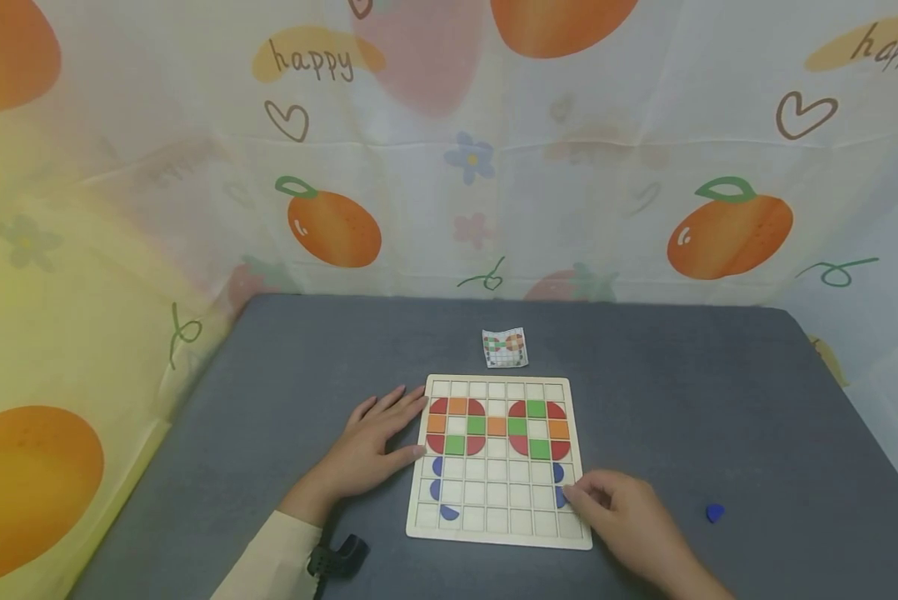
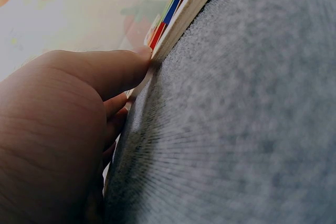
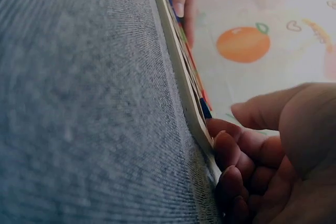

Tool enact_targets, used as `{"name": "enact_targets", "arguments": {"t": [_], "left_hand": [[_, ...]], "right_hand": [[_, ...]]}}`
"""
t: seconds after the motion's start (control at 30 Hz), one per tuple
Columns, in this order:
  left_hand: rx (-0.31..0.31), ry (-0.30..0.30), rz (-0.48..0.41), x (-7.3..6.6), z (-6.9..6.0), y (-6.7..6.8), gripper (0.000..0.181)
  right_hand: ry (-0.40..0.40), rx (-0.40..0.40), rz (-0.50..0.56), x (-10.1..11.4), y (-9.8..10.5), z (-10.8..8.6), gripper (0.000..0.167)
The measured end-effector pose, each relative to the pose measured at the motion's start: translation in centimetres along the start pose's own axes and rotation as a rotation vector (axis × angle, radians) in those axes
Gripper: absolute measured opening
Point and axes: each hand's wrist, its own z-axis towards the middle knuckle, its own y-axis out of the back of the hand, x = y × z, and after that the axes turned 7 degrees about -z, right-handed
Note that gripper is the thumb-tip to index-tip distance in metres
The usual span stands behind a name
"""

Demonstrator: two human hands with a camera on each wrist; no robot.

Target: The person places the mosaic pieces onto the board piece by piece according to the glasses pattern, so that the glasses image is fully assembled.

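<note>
A wooden grid board [image 1: 497,527] lies on the table with red, orange and green pieces in its upper rows. Blue half-round pieces [image 1: 449,512] sit lower along both sides. Against the board's left edge rests my left hand [image 1: 370,450], its fingers fairly straight and its thumb touching the rim. My right hand [image 1: 629,517] is at the lower right edge, fingertips at a blue half-round piece [image 1: 561,497] partly covered by them. In the right wrist view its fingers are loosely bent and the thumb stands apart from them. A loose blue piece [image 1: 715,512] lies farther right.
A small printed pattern card [image 1: 505,348] lies behind the board. The dark grey tabletop [image 1: 344,350] surrounds them, with a fruit-printed cloth [image 1: 569,183] hanging behind. A black device [image 1: 338,557] is on the left wrist.
</note>
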Motion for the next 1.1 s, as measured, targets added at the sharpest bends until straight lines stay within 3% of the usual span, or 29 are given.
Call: {"name": "enact_targets", "arguments": {"t": [0.17,0.37,0.6,0.87,1.1], "left_hand": [[0.001,-0.003,0.002,0.0,0.0,0.0,0.078],[-0.003,-0.007,0.004,0.0,0.0,0.0,0.078],[-0.002,-0.004,0.002,0.2,0.0,-0.1,0.078],[0.006,-0.002,0.005,0.3,0.0,-0.1,0.078],[0.005,0.004,0.003,0.4,0.0,-0.2,0.078]], "right_hand": [[0.025,0.008,0.038,-0.3,-0.1,0.0,0.014],[0.078,0.066,0.155,-1.5,0.7,0.1,0.012],[0.155,0.112,0.289,-2.8,2.8,0.0,0.027],[0.295,0.063,0.435,-4.4,5.5,-0.2,0.043],[0.415,0.139,0.633,-7.0,7.1,0.1,0.053]]}}
